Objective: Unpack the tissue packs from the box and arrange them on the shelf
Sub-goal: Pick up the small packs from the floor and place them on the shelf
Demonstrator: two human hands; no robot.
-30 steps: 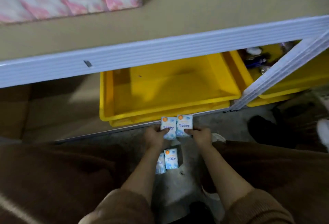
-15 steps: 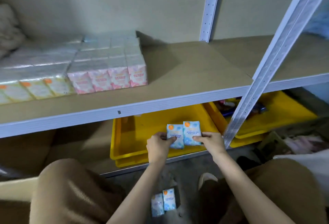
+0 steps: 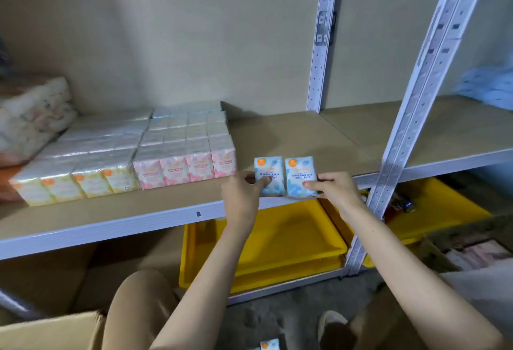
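At the bottom left stands an open cardboard box [image 3: 50, 330]. Above it, on the left part of the shelf [image 3: 111, 212], tissue packs are arranged in tight rows: yellow packs [image 3: 75, 183] at the front left and pink packs [image 3: 183, 170] just beside them to the right.

Right of the pink row, over the front edge of the shelf, two blue packs are held upright, side by side and touching. The left hand [image 3: 241, 194] pinches the left blue pack [image 3: 270, 166] – the thumb lies on its front and the other fingers are curled behind it. The right hand [image 3: 336, 190] grips the right blue pack [image 3: 301, 167] in the same way, thumb on the front. I cannot tell whether the packs already rest on the board.

Under the shelf lie yellow trays [image 3: 291, 241]. One more blue pack [image 3: 269, 345] lies on the floor at the bottom edge.
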